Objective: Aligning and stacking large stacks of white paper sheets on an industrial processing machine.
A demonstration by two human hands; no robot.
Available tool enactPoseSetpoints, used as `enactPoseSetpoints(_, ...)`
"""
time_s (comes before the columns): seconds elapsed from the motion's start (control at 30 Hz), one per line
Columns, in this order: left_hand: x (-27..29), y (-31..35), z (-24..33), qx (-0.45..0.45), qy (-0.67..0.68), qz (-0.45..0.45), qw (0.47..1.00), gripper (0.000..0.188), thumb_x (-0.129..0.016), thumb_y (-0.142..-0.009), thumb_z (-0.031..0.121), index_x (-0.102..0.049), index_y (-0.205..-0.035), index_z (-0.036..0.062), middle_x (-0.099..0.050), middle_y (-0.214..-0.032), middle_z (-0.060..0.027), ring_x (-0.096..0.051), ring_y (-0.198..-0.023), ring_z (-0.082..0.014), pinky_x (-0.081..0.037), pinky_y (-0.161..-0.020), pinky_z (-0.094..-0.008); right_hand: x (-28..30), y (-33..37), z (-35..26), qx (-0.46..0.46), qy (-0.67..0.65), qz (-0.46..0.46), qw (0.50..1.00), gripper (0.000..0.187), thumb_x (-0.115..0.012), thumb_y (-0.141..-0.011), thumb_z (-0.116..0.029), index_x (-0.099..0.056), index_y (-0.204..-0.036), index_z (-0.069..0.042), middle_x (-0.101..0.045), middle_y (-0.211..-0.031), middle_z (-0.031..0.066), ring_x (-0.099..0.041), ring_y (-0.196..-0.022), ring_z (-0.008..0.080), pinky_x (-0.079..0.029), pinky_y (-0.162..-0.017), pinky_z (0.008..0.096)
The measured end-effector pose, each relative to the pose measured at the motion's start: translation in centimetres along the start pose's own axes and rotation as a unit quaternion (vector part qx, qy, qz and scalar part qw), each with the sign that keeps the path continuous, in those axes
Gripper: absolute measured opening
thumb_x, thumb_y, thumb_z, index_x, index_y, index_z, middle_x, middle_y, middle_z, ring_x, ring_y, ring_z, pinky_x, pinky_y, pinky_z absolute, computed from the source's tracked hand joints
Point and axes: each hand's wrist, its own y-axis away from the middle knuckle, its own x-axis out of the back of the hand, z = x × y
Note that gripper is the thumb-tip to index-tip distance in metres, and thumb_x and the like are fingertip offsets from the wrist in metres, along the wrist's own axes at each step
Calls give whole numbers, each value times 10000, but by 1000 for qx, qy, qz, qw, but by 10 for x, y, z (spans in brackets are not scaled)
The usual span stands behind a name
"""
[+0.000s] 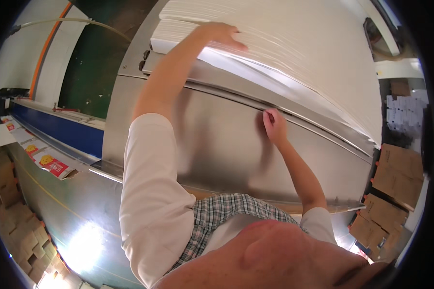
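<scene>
Reaching across the steel tabletop [214,139] to the far white-sheet stack [306,45] — with left hand [222,36] wide-fingered at its near edge, right hand [274,124] curled narrow, nearer — apparently handling layers, calling for an even grip.

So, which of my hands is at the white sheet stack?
Your left hand, at the white sheet stack; your right hand is over the metal tabletop instead.
</scene>
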Motion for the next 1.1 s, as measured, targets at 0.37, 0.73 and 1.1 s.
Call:
enactPoseSetpoints(0.37, -22, 19, 44, 4, -172, -58, 983, 895, -724, -544, 435, -323, -1309, 201, -403, -1293, -92, -337, -1207, -305, -230, -927, -611, -29, -191, -59, 168, 86, -56, 980, 252, -467, -839, -234, -554, -994, -56, -567, -983, 140, -499, -986, 307, -398, -834, 395)
enactPoseSetpoints(0.73, -28, -11, 41, 179, -277, -91, 940, 1011, -797, -423, 208, -316, -1310, 131, -401, -1301, -133, -397, -1183, -336, -322, -838, -680, 184, -142, 164, -136, 300, -190, 925, 600, -329, -826, -603, -564, -1025, -88, -599, -978, 108, -526, -985, 274, -307, -874, 478)
enactPoseSetpoints(1.1, -39, 5, 48, 366, -318, -136, 864, 1053, -769, -493, 98, -158, -1348, 151, -307, -1356, -71, -268, -1250, -351, -236, -939, -648, 429, -61, 342, -168, 404, -353, 827, 957, -765, -517, -432, -296, -1324, -223, -397, -1293, 67, -331, -1217, 284, -268, -954, 550)
